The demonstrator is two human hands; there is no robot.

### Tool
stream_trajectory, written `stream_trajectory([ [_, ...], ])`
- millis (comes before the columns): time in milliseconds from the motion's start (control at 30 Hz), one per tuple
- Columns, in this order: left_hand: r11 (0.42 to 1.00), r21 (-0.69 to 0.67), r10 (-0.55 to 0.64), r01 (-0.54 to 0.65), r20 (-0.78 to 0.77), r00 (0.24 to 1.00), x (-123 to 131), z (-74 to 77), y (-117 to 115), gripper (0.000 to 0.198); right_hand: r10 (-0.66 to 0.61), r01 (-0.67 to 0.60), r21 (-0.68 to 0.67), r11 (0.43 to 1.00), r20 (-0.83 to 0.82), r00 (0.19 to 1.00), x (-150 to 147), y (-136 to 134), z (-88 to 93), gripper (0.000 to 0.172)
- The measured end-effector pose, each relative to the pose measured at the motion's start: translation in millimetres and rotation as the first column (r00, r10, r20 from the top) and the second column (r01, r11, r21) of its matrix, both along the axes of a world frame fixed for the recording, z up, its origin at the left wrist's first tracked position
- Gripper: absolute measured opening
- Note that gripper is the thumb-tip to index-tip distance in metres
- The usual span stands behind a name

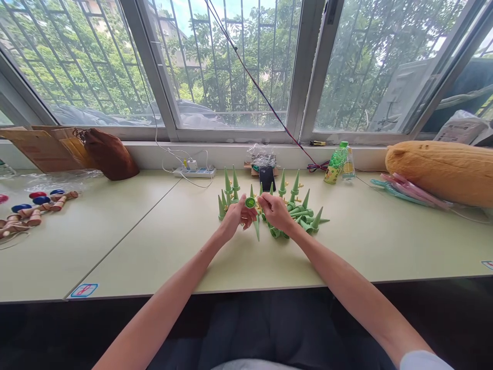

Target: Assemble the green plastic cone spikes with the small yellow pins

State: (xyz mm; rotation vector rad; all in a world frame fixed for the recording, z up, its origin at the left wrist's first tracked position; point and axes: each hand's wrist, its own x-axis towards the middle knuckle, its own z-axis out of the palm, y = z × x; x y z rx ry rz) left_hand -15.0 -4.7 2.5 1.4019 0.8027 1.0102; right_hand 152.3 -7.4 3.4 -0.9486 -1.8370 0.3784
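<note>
My left hand (235,217) is closed around a green plant watering spike (250,202), its round open end turned up towards me. Right beside it, my right hand (275,209) is closed with the fingers bent in; whatever is in them is hidden. Behind my hands, several green watering spikes (283,182) stand point up, some with small yellow valves (298,200) on their sides. More loose green spikes (306,225) lie in a heap by my right wrist. One spike (257,228) lies just below my hands, its tip towards me.
A black phone (266,179) leans on a small box at the back. Beyond the spikes are a power strip (195,172) with white cables, two bottles (336,163) and an orange plush (442,169). Wooden kendama toys (36,210) and a brown bag (110,154) are at left.
</note>
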Motion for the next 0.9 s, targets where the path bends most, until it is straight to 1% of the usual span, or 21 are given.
stream_trajectory([
  [67, 1.000, -0.009, -0.013, 0.013, -0.011, 1.000, -1.3, -0.5, 0.0, 0.065, 0.017, -0.017, 0.010, 1.000, 0.009, 1.000, -0.7, -0.2, -0.8, 0.038],
  [367, 0.997, 0.053, -0.062, 0.063, -0.011, 0.998, -5.5, -3.0, -0.3, 0.055, 0.017, -0.017, 0.019, 1.000, 0.002, 1.000, -0.4, 1.2, -2.4, 0.037],
  [467, 0.996, 0.084, -0.042, 0.044, -0.023, 0.999, -6.0, -2.6, -0.6, 0.049, 0.015, -0.015, 0.018, 1.000, 0.006, 1.000, -0.6, 1.0, -1.6, 0.036],
  [567, 0.989, 0.147, -0.014, 0.024, -0.066, 0.998, -7.2, -3.0, -0.3, 0.045, 0.013, -0.013, 0.019, 1.000, 0.006, 1.000, -0.8, 1.3, -1.1, 0.036],
  [667, 0.977, 0.215, 0.012, 0.014, -0.116, 0.993, -8.4, -3.5, -0.3, 0.042, 0.008, -0.008, 0.013, 1.000, 0.009, 1.000, -0.7, 2.3, -1.6, 0.036],
  [900, 0.940, 0.340, 0.073, -0.009, -0.177, 0.981, -7.2, -2.9, -2.8, 0.034, 0.001, -0.001, -0.005, 1.000, 0.012, 1.000, 0.8, 4.3, -3.2, 0.036],
])
